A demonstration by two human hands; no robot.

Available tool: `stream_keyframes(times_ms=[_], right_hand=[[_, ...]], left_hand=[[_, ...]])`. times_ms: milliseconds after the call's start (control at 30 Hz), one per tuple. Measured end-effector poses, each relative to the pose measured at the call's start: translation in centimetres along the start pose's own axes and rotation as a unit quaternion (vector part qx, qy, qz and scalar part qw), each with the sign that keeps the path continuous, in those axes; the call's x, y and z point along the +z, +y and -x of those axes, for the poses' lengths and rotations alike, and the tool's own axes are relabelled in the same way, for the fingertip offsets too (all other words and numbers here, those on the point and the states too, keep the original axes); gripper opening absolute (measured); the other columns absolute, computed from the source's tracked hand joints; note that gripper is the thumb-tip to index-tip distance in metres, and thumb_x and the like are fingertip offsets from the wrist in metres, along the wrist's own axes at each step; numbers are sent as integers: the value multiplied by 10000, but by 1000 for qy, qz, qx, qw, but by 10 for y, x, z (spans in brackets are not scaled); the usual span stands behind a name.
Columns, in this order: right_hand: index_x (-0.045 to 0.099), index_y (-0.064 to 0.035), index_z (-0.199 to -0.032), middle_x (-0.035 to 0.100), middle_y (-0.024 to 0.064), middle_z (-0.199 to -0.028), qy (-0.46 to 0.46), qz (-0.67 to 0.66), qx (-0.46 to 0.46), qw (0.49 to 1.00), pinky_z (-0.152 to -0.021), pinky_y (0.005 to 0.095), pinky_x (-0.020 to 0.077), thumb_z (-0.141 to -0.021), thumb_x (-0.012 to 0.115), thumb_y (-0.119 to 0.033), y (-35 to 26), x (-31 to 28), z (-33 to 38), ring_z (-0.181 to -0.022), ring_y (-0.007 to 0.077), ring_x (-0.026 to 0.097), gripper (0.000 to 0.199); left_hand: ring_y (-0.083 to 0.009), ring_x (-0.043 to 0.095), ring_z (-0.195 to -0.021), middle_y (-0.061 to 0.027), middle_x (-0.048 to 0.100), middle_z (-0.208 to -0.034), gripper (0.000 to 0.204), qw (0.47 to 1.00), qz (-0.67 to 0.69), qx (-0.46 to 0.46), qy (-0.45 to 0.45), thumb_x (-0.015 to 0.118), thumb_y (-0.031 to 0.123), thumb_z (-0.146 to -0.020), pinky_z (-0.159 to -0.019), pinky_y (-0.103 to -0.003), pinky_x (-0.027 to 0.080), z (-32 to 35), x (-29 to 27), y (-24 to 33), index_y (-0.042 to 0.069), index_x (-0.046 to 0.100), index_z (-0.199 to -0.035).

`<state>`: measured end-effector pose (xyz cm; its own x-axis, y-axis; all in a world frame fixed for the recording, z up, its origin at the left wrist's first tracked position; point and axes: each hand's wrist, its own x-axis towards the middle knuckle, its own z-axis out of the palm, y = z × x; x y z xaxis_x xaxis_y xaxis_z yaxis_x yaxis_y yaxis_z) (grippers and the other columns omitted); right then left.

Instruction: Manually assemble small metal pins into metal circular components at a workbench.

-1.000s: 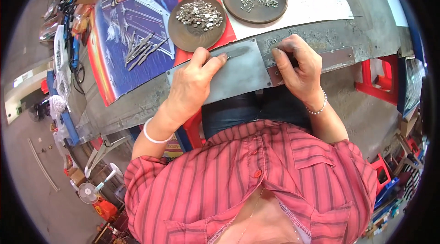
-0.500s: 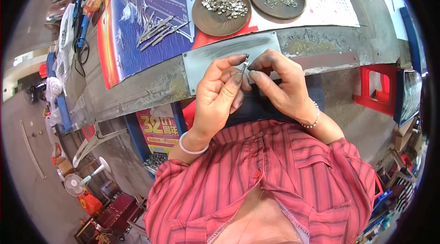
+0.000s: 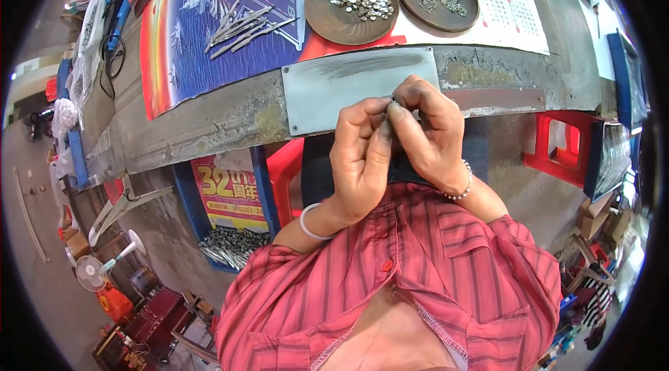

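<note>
My left hand [image 3: 362,158] and my right hand [image 3: 433,135] meet in front of the bench edge, fingertips pinched together. Between them is a small metal piece [image 3: 393,101], almost wholly covered by the fingers; its exact kind cannot be made out. My left thumb and fingers are closed at it from the left, while my right thumb and bent forefinger press in from the right. Just beyond the hands lies a pale metal plate [image 3: 324,89], smudged dark along its far part and fixed to the bench edge.
A brown dish [image 3: 324,22] bears shiny small discs; another brown dish [image 3: 442,22] bears small pins. Slim metal pieces [image 3: 247,31] lie on the blue poster at left. Below the bench are a blue tray [image 3: 187,197] with metal parts and a red stool [image 3: 557,162].
My hands have come closer together and sit slightly lower and to the right in the picture. The slim metal piece, partly visible before, is now mostly hidden by the fingers. The view has shifted slightly.
</note>
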<state>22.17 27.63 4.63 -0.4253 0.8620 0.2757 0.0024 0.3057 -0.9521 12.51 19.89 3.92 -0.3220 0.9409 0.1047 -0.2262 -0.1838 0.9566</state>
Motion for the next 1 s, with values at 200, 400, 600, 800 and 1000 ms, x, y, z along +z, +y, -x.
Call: stream_keyframes(times_ms=[200, 400, 600, 800, 1000], right_hand=[[540, -7, -748, 541, 89, -633, 47, 68, -178, 980, -441, 305, 406, -814, 633, -77, 8, 6, -10, -488, 217, 518, 134], [545, -13, -763, 552, 107, -646, 19, 82, -66, 994, -475, 304, 436, -887, 576, -118, 5, 13, 0, -515, 227, 561, 165], [558, -10, -873, 526, -32, -678, 75, -137, 69, 985, -491, 199, 387, -947, 483, -84, -4, 8, -6, -556, 39, 460, 129], [452, -4, -1000, 566, 70, -678, 72, 21, -204, 976, -477, 243, 441, -821, 627, 19, 21, 18, -4, -514, 135, 538, 252], [452, 0, -1005, 573, 72, -738, 110, 18, -115, 987, -481, 267, 441, -875, 601, -54, 25, 28, 6, -529, 129, 527, 205]], left_hand=[[-16, 455, -724, -48, 554, -983, 286, 998, -5, 67, 21, 405, 48, -975, -597, -140, 340, 3, 8, -9, 0, 358, -1254], [-15, 445, -696, -43, 560, -972, 285, 998, 3, 58, 40, 403, 45, -974, -576, -141, 326, 6, 6, -18, 1, 366, -1253], [-7, 384, -614, -16, 552, -912, 290, 998, 34, 51, 17, 416, 41, -967, -517, -147, 280, 5, 11, -9, 12, 378, -1253], [-10, 439, -690, -38, 567, -984, 276, 998, 21, 49, 38, 422, 81, -980, -550, -139, 320, 9, 8, -14, 3, 380, -1242], [-10, 448, -689, -39, 579, -984, 283, 996, 56, 3, 63, 432, 75, -975, -549, -138, 321, 8, 9, -18, 7, 395, -1247]])
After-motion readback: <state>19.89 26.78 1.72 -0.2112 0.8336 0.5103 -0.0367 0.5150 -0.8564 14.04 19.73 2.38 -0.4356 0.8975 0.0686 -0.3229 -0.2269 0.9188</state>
